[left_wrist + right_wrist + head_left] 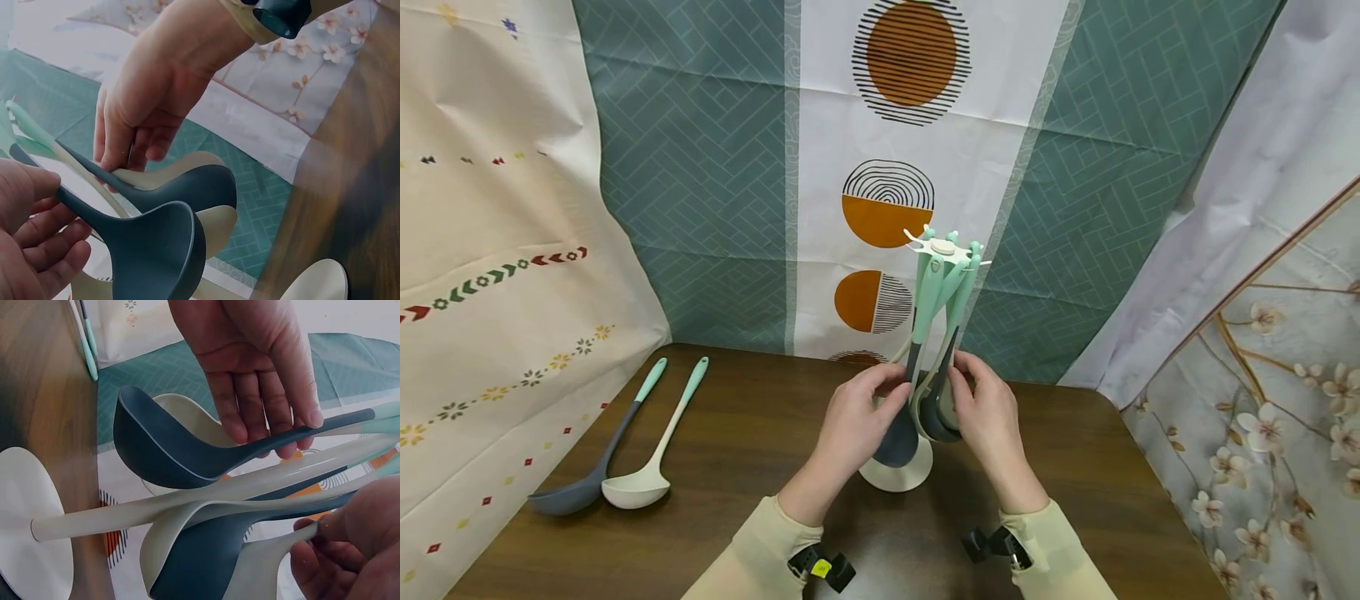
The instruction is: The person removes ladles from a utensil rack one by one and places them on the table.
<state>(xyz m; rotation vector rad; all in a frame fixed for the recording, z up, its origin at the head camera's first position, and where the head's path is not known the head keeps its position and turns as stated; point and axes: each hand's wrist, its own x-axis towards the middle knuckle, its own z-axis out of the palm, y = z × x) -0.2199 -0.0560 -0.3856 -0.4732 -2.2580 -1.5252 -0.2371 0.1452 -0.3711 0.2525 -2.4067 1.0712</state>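
Observation:
A cream utensil stand with a round base (pixel 887 482) and a hooked top (pixel 942 248) stands on the table, with several mint-handled ladles hanging around its pole (pixel 119 514). At the left side, my left hand (pixel 856 417) pinches the handle of a dark blue ladle (pixel 150 240) between thumb and fingers; its other fingers are loosely extended. On the opposite side, my right hand (pixel 990 412) pinches the neck of a cream utensil (pixel 265 553), whose full shape is partly hidden. Another dark blue ladle (pixel 203 556) and a cream ladle (pixel 178 528) hang beside it.
Two more ladles, one dark blue (pixel 572 497) and one cream (pixel 638 487), lie side by side on the left of the brown wooden table (pixel 752 467). Patterned fabric (pixel 700 167) hangs behind the table, and floral cloth (pixel 1247 450) borders the right.

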